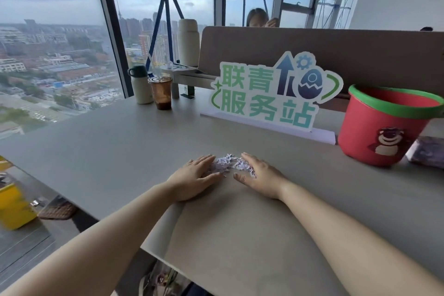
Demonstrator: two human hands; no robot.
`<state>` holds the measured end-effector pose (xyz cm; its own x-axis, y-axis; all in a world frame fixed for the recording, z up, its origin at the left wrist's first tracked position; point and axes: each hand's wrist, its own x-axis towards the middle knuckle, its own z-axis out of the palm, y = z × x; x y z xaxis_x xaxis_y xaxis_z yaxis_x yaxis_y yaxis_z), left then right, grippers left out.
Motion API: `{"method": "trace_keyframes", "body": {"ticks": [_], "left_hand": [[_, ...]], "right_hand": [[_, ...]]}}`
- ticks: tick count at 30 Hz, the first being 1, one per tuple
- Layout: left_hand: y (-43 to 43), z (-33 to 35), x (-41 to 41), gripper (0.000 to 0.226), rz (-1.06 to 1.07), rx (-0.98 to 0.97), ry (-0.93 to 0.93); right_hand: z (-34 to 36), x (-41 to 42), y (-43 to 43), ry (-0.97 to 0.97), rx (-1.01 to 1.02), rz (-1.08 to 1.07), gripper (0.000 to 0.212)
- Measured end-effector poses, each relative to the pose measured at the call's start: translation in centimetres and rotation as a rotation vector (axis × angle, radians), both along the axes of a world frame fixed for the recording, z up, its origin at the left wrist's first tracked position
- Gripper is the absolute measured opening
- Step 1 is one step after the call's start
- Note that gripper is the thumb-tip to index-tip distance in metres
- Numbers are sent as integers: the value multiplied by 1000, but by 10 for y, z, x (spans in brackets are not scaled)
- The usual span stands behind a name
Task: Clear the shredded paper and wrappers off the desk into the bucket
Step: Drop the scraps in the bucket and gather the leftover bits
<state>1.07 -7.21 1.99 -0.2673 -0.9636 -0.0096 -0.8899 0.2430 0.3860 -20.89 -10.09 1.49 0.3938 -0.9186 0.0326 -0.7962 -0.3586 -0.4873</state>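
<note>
We hold left hand [195, 178] and right hand [260, 176] palm-down, fingers straight and together. Both angle inward, thumbs nearly meeting, hands close but not touching.

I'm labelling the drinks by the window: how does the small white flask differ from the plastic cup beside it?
The white flask is opaque; the plastic cup is clear and shows a brown drink. The flask has a dark green cap with a loop handle; the cup has a flat lid with a straw. Both stand upright on the desk, side by side near the window.
</note>
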Motion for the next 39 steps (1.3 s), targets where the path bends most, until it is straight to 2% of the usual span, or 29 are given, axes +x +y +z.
{"method": "trace_keyframes", "body": {"ticks": [2, 3, 7, 10, 15, 24, 31, 39], "left_hand": [[6, -5, 8, 103, -35, -11, -139], [7, -7, 9, 106, -39, -23, -184], [-9, -14, -1, 83, 14, -43, -211], [-26, -14, -9, 80, 36, -76, -191], [-45, -14, -15, 63, 62, -225, -109], [-60, -18, -12, 42, -5, -321, 2], [-55, -16, -15, 32, -13, -324, 55], [-46, -9, -29, 27, 4, -263, 92]], "right_hand": [[-1, 0, 0, 69, -15, 2, 78], [-1, 2, -1, 91, -26, -4, 77], [-2, 11, -13, 144, -82, -50, 74], [-4, 14, -26, 175, -146, -79, 72], [-7, 17, -44, 123, -183, -68, 62], [-8, 22, -54, -27, -193, -23, 35], [-5, 24, -46, -31, -230, -31, 23], [1, 22, -37, -40, -194, -45, 21]]}}
